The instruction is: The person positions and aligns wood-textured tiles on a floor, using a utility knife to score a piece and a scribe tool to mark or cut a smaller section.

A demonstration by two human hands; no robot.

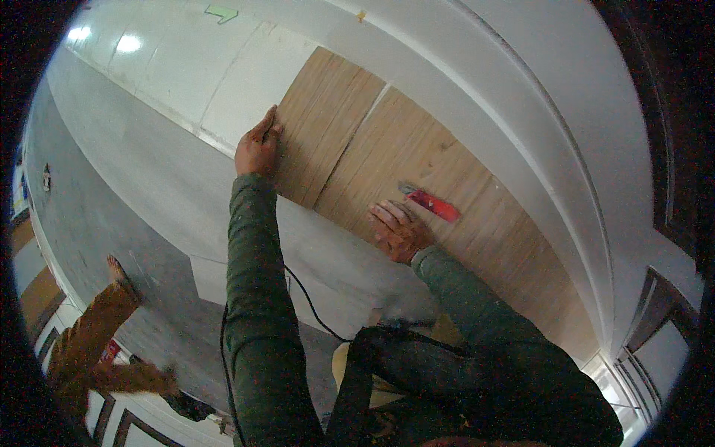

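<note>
- Two bare hands in green sleeves (257,246) worked over wood-grain panels, set as a row along a white tiled surface (238,74)
- The left hand (258,149) met the outer left edge of the shorter panel (328,112), fingers bent together there; whether they gripped the edge or only pressed it could not be told
- The right hand (398,232) lay loose, fingers spread on the near edge of the longer panel (477,223), grasping nothing
- A red-handled tool (433,205) (its grey end partly blurred) rested on that longer panel, just beyond the right hand's fingers
- Between the two panels ran a narrow seam (357,138), pale at its far end and dark at the near one
- A green arrow (221,13) marked the white surface, well apart from the hands
- A black cable (316,316) curved beside the left forearm, while another person in brown clothing (89,339) showed at lower left, one bare foot (119,272) on the grey floor (171,223)
</note>
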